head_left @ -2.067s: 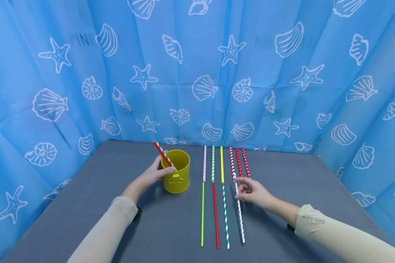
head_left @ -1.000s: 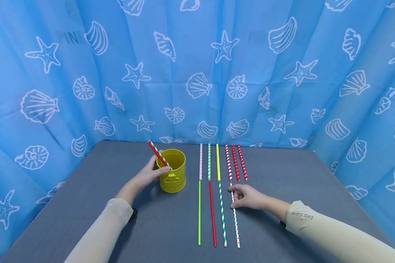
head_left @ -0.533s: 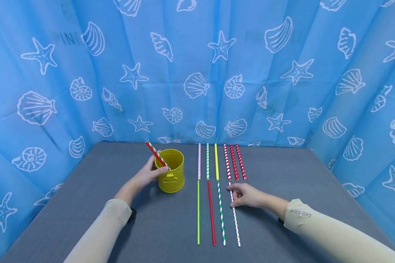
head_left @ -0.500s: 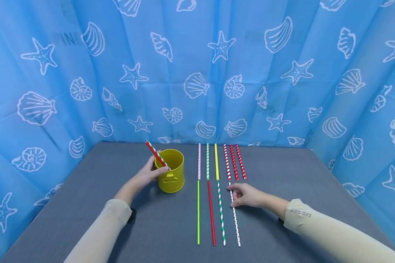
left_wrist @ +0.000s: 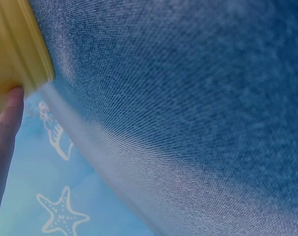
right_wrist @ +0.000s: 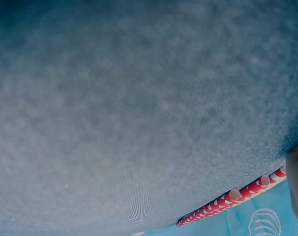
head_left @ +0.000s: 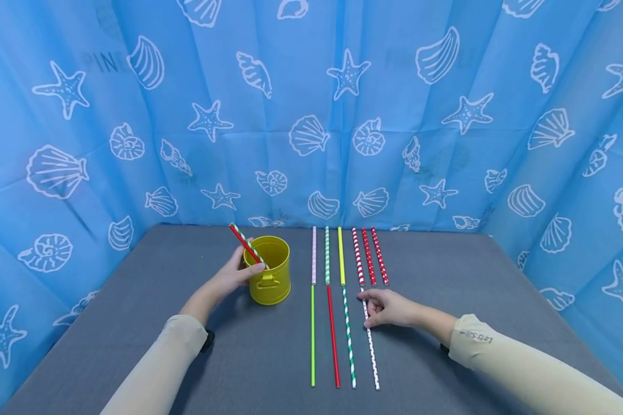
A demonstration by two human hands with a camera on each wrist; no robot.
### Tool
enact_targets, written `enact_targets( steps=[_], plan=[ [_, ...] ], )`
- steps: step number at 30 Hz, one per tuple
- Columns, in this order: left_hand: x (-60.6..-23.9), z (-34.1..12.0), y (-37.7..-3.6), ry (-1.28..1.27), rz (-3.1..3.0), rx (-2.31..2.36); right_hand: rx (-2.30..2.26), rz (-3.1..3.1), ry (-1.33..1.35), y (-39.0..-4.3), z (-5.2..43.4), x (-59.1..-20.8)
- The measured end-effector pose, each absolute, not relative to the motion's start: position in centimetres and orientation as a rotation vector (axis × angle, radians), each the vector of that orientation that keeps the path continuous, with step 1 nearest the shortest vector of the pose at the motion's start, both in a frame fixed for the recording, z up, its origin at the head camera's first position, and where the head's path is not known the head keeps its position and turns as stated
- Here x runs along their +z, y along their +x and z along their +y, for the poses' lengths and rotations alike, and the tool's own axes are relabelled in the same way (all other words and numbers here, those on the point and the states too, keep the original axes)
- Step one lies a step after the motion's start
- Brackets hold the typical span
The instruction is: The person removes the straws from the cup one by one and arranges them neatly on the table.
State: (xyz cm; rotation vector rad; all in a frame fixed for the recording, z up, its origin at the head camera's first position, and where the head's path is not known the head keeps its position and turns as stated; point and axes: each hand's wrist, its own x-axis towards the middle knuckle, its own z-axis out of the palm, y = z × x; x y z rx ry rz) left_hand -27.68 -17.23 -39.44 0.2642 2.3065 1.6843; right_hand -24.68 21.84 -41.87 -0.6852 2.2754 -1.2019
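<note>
Nothing moved, right hand (head_left: 391, 308) apparently pinching white dotted straw (head_left: 371, 346), left hand (head_left: 233, 275) gripping yellow bucket (head_left: 270, 278).

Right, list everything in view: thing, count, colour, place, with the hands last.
bucket: one, yellow, left of the straw rows.
straws in bucket: two, one red and one green-and-white striped, leaning out to the left.
far row straws: six, pink, green-striped, yellow and three red-and-white, lying side by side.
near row straws: four, lime green, red, green-striped and white dotted, lying side by side.
table: one, grey, beneath everything.
curtain: one, blue with white shells and starfish, around the table.
left hand: holds the bucket's side.
right hand: fingers curled on the white dotted straw.
</note>
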Motion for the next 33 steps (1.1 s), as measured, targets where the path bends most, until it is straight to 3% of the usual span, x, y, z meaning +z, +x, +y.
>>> enact_targets(
  steps=[16,33],
  plan=[
    [-39.7,-17.6,-27.8,0.257,2.286,1.719,-1.272,2.255,-0.560,-25.3,20.9,-41.0],
    [-39.6,-17.2,-27.9,0.271,2.276,1.741,-1.751,2.138,-0.503,-27.4,14.2,-34.8]
  ],
)
